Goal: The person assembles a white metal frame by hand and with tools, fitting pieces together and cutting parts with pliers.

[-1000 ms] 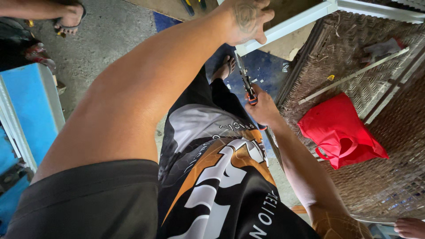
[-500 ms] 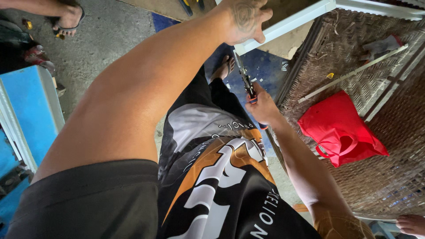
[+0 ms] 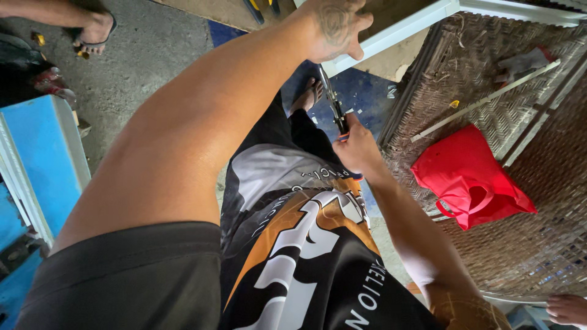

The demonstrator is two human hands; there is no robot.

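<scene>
The woven rattan panel [image 3: 538,201], the largest thing here, spreads out to the right of the right grip, with a red bag [image 3: 468,177] lying on it and a thin white strip [image 3: 489,98] slanting above that. Up beyond both grips runs the white frame [image 3: 397,33], and the left hand [image 3: 333,24] rests closed over its lower edge, much as it did a second ago, so the hold looks steady rather than shifting. Below it the right hand [image 3: 358,150] is wrapped shut around the handles of the pliers [image 3: 334,104], whose nose points up toward the frame just under the left grip; little has moved, suggesting one sustained squeeze. Grey concrete floor [image 3: 147,55] lies left of the arms, a blue cabinet [image 3: 36,159] further left.
</scene>
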